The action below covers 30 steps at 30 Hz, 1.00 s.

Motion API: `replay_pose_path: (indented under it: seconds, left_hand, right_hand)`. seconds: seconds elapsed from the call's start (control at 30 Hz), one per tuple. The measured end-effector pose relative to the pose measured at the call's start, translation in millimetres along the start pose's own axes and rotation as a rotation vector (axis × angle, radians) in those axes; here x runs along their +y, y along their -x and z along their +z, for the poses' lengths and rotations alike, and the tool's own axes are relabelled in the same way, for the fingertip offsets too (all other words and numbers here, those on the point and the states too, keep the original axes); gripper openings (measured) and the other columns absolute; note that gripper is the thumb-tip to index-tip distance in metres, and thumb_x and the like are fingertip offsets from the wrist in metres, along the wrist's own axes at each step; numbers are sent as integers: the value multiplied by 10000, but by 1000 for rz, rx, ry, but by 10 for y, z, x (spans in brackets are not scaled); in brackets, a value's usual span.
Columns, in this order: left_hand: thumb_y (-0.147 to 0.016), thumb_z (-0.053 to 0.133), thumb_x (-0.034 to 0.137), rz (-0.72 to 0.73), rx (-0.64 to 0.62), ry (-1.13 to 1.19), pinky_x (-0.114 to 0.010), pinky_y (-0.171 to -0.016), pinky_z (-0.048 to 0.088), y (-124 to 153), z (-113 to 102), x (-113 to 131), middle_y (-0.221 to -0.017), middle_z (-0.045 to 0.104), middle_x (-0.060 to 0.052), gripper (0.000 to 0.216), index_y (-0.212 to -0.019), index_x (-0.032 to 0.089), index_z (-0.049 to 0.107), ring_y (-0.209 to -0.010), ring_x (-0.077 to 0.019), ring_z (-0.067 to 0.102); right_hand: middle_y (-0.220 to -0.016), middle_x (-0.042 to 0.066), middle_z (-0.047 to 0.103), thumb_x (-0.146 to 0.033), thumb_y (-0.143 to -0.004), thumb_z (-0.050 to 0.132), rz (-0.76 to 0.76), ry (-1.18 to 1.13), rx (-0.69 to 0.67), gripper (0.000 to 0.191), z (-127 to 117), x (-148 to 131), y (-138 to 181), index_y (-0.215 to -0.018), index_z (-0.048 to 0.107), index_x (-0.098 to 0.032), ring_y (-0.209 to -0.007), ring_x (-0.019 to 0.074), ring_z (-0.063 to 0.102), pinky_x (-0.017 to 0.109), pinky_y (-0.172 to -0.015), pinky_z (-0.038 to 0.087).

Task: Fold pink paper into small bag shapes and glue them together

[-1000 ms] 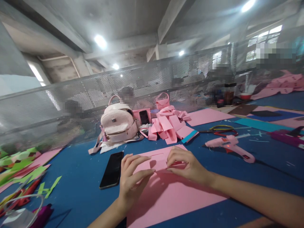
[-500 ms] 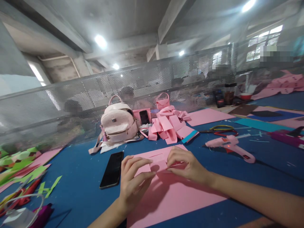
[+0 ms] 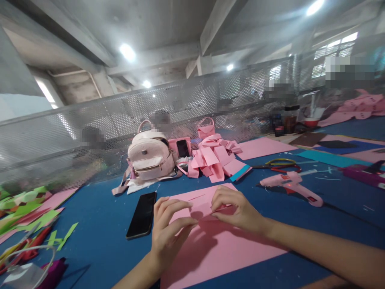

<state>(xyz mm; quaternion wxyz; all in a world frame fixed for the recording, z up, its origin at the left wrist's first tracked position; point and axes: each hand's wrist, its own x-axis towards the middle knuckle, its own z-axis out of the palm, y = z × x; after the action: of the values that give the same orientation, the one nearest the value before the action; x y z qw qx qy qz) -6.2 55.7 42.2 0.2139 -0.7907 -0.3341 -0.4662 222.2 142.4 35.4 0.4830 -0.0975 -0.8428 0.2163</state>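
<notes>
Paper folded into a small pink piece (image 3: 205, 208) sat between the left hand (image 3: 165, 229) and right hand (image 3: 234, 204), above a large flat pink paper sheet (image 3: 237, 253). The right fingers pinched its right end; the left thumb and forefinger stood apart at its left, their grip unclear.

Pink paper piece (image 3: 203, 209): partly hidden by right hand (image 3: 230, 206) | left hand (image 3: 170, 228): fingertip contact indeterminate | pink sheet (image 3: 216, 257): cut off, bottom edge | purple tool (image 3: 362, 176): cut off, right edge | persons (image 3: 92, 138) behind perforated screen (image 3: 192, 94): blurred
</notes>
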Motion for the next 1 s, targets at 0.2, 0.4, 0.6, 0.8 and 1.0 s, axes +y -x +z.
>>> replay_pose_path:
  seconds: [0.2,0.4,0.6,0.8,1.0]
  left_hand:
    - [-981,622,236,-5,-16,13,-449,-1000,351,24,16,-33,-1046,711,-83,128,-907,249,725,-966,-227,625]
    - [-919,708,194,-10,0,47,-455,-987,364,25,17,-38,-1081,697,-67,79,-868,253,717,-972,-231,625]
    - [-880,733,96,-63,17,139,-427,-1003,359,26,10,-15,-1085,678,-52,164,-797,219,664,-980,-210,611]
    - [-865,761,131,-235,-4,289,-393,-980,374,67,16,-29,-1074,665,-33,199,-758,210,613,-1002,-208,605]
    - [-846,777,104,-268,-4,368,-371,-921,406,75,27,-22,-1057,671,-27,219,-758,206,604,-984,-201,614]
  right_hand:
    - [-757,44,702,-244,-928,696,-24,2,-20,126,11,21,13,-811,706,-197,-759,189,608,331,-725,487]
    - [-776,44,700,-223,-922,700,-27,-4,-22,106,17,48,28,-820,699,-196,-782,192,613,336,-743,485]
    - [-764,38,689,-208,-910,718,-22,-11,-17,102,2,40,31,-812,695,-192,-771,188,601,326,-735,473]
    - [-768,29,685,-157,-888,732,-18,-24,-12,90,11,49,27,-812,693,-187,-778,178,595,308,-741,463]
    - [-761,30,679,-171,-894,729,-9,-34,-14,92,7,46,32,-810,697,-188,-769,179,592,307,-730,463]
